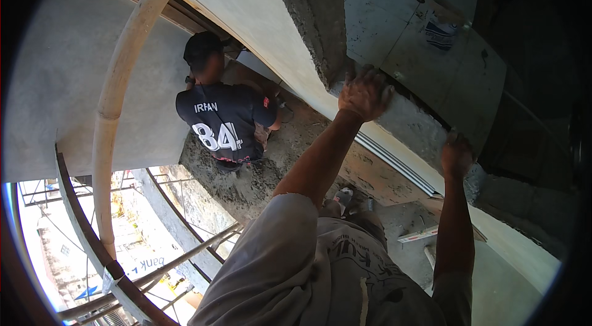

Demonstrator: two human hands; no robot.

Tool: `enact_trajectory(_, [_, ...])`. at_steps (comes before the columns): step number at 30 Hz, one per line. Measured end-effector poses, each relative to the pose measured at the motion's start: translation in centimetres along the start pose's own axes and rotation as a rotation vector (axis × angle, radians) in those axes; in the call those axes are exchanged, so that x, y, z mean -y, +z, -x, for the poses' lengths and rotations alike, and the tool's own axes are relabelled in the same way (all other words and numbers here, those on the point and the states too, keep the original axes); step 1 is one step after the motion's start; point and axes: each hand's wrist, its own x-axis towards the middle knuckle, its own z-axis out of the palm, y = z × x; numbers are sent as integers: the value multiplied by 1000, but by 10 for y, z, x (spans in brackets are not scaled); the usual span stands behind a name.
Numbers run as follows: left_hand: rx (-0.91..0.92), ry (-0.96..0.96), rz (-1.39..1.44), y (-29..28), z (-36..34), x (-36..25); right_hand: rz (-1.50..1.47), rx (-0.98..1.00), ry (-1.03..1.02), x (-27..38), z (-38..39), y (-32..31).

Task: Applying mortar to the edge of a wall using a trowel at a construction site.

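Note:
My left hand (pixel 365 93) lies on top of a rough concrete sill (pixel 410 122), next to the jagged end of a wall (pixel 308 24). Its fingers are spread over the surface and hold nothing. Farther right along that sill, my right hand (pixel 457 154) is closed around the inner edge, with its fingers curled and partly hidden. Both arms reach out from my body, and my grey shirt (pixel 351 264) fills the lower middle.
A co-worker (pixel 222 104) in a dark jersey and cap crouches left on rough cement. A bamboo pole (pixel 114 85) and curved beams (pixel 92 227) border a bright drop at lower left. Metal channels (pixel 398 166) lie below the sill. Beyond it, a sack (pixel 441 30) stands on tiles.

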Motion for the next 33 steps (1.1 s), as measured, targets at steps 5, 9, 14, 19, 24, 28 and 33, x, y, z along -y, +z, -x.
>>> enact_trajectory(5, [2,20,-14,2,-1,2,-98,155,56,-1,-3,-1])
enact_trajectory(9, [15,14,-1,2,-1,2,-104,275,98,3,-6,-11])
enact_trajectory(14, [30,6,-18,1,0,0,-90,319,123,6,-9,-19])
enact_trajectory(19, [26,11,-18,2,-1,1,-109,313,136,6,-9,-19])
enact_trajectory(24, [30,-2,-19,3,0,2,-94,322,119,7,-9,-22])
enact_trajectory(28, [27,12,-31,3,0,1,-62,322,114,5,-9,-17])
enact_trajectory(33, [37,4,-21,-1,-1,0,-70,304,115,4,-8,-13])
